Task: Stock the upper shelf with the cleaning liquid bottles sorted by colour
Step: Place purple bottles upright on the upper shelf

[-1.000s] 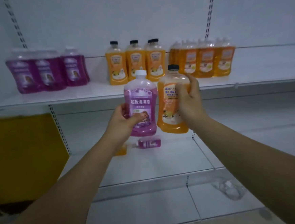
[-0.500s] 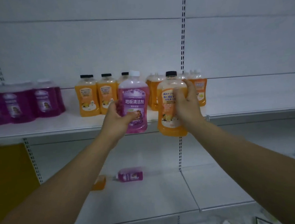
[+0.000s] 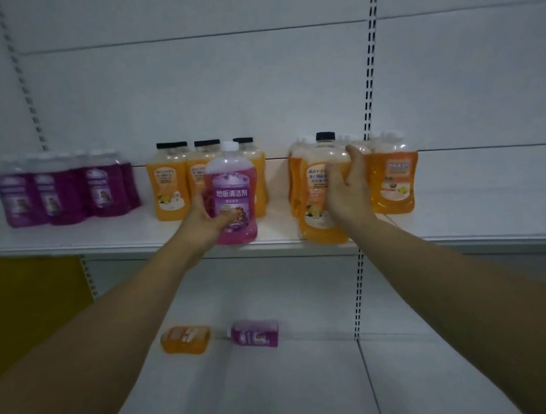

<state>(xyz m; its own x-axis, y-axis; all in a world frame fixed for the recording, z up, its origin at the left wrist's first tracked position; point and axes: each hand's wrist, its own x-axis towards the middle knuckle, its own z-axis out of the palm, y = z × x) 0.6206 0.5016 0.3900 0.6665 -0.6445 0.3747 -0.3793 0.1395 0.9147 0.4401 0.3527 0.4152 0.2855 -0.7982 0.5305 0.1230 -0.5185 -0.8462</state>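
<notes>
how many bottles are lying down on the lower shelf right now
2. An orange bottle lies on its side on the lower shelf, left of a purple bottle, also on its side, close by. The arms cover part of that shelf, so more could be hidden.

Both hands curled, arms outstretched

You are standing in a shop aisle, facing white metal gondola shelving with slotted uprights. Identical purple bottles and orange bottles are sitting in retail rows on it.
</notes>
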